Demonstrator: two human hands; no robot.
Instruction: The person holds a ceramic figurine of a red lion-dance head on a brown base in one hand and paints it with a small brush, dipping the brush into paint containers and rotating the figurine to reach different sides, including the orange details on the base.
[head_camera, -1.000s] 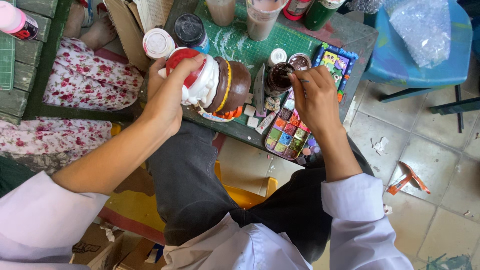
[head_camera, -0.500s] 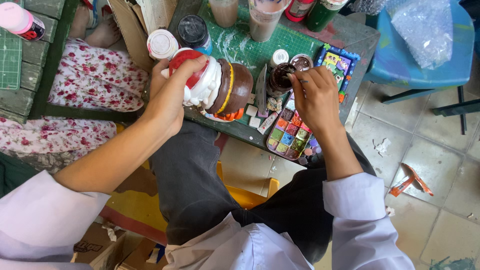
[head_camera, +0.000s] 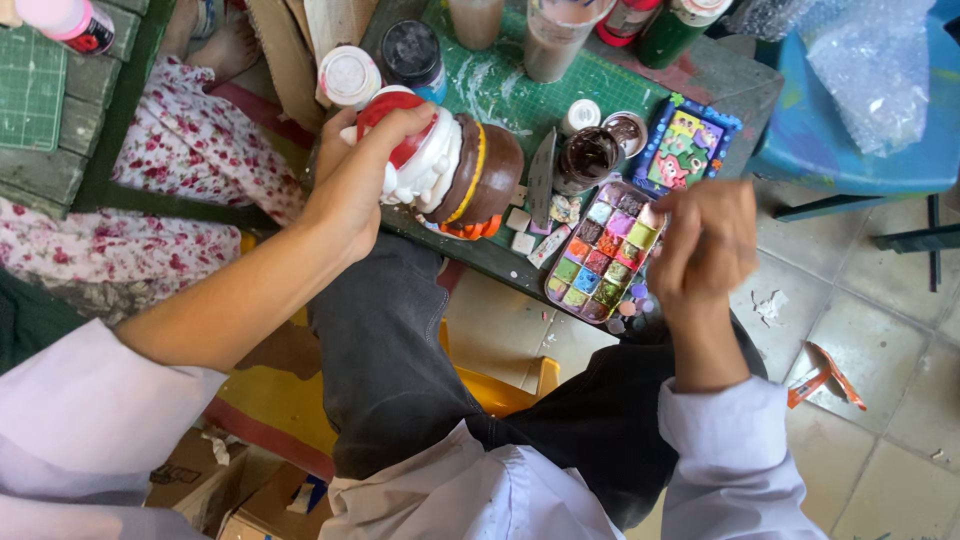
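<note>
My left hand (head_camera: 355, 180) grips a painted figurine (head_camera: 450, 175) by its red top. The figurine has a white middle, a yellow band and a brown base, and it lies tilted on the green cutting mat (head_camera: 500, 85). My right hand (head_camera: 705, 240) hovers, blurred, beside a tray of colour pans (head_camera: 600, 250). Its fingers are pinched on a thin paintbrush that barely shows. An open jar of brown paint (head_camera: 588, 158) stands between the figurine and the tray.
Paint bottles (head_camera: 415, 50) and cups (head_camera: 550, 40) stand along the table's far side. A small painted picture (head_camera: 688, 150) lies by the tray. There is a blue stool (head_camera: 860, 120) with plastic wrap at right. Someone in floral cloth (head_camera: 150, 180) sits at left.
My right hand has pulled back from the brown paint jar, down and to the right past the colour tray. My left hand keeps its hold on the figurine.
</note>
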